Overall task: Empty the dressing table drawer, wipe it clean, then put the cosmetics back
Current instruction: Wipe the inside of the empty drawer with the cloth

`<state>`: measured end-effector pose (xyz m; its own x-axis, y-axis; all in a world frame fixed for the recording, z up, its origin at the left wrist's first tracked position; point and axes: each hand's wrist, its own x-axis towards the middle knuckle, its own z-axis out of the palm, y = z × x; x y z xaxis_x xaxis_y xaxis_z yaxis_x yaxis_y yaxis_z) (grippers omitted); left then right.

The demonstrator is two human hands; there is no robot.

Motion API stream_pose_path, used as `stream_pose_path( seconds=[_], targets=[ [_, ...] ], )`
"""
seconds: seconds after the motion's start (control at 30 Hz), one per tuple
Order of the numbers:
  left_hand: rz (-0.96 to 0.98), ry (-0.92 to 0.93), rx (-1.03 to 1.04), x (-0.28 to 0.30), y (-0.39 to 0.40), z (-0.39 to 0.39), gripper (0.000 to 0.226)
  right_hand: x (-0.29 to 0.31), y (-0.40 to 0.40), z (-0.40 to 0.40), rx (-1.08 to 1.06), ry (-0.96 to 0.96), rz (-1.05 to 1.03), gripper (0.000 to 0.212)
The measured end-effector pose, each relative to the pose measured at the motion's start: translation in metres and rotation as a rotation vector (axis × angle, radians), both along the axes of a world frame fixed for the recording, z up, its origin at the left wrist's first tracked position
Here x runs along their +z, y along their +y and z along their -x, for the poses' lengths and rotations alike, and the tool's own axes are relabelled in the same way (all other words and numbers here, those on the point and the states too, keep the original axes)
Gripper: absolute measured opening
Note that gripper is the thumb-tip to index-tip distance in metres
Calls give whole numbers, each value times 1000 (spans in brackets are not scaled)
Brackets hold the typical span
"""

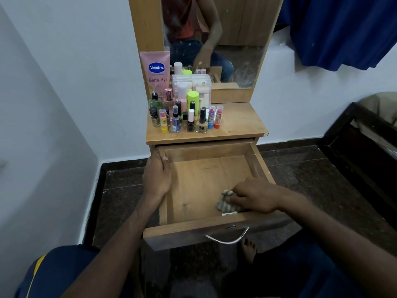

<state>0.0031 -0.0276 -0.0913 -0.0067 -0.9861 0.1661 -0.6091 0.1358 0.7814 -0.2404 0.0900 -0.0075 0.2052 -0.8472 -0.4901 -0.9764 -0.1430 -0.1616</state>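
Note:
The wooden drawer [199, 175] of the dressing table is pulled out, with only a cloth inside. My right hand [255, 196] grips a small grey-striped cloth [225, 203] and presses it on the drawer floor near the front right corner. My left hand [156, 177] rests over the drawer's left wall, thumb inside. The cosmetics [187, 117] stand bunched on the left of the tabletop [238, 123]: small bottles, lip balms, a lime-capped bottle, a clear organiser box and a pink Vaseline tube [155, 72] leaning against the mirror frame.
A mirror [225, 39] rises behind the tabletop. White walls stand left and behind; a dark wooden bed frame [361, 147] is at the right, and blue fabric [343, 29] hangs above. The drawer's metal handle [227, 238] faces me. My bare foot [249, 248] lies beneath.

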Motion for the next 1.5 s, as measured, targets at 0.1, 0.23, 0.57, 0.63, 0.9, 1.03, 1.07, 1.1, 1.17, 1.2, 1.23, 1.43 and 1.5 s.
stream_pose_path(
  seconds=[0.1,0.23,0.57,0.63,0.9,1.03,1.07,1.1,1.17,1.2,1.23,1.43,1.5],
  targets=[
    [-47,-27,-77,8,3,-4,24,-11,-3,-20,-317,-563,-41,44],
    [80,-196,-77,37,16,-18,28,-17,-10,-28,-665,-1327,-108,40],
    [-509,488,-551,71,58,13,52,-14,-21,-32,-641,-1763,-154,36],
    [-490,519,-527,69,53,12,36,-14,-22,-26,-653,-1639,8,27],
    [-479,974,-667,69,43,12,59,-17,-21,-3,-671,-1829,256,50],
    [-829,958,-679,63,55,24,70,-22,-18,-9,-662,-1403,408,32],
    [-881,879,-590,61,56,30,65,-24,-18,-9,-670,-1212,476,32],
    [-896,796,-471,58,56,34,60,-26,-18,-6,-667,-1007,564,35],
    [-807,622,-293,52,52,37,50,-27,-19,5,-630,-657,738,41],
    [-751,558,-254,51,50,36,48,-26,-19,14,-629,-565,817,39],
    [-696,492,-233,51,50,36,48,-25,-19,24,-644,-530,885,33],
    [-502,261,-145,54,70,70,38,-40,-12,85,-813,-378,767,24],
    [-522,286,-146,55,65,99,39,-53,-11,91,-802,-292,483,38]
  ],
)
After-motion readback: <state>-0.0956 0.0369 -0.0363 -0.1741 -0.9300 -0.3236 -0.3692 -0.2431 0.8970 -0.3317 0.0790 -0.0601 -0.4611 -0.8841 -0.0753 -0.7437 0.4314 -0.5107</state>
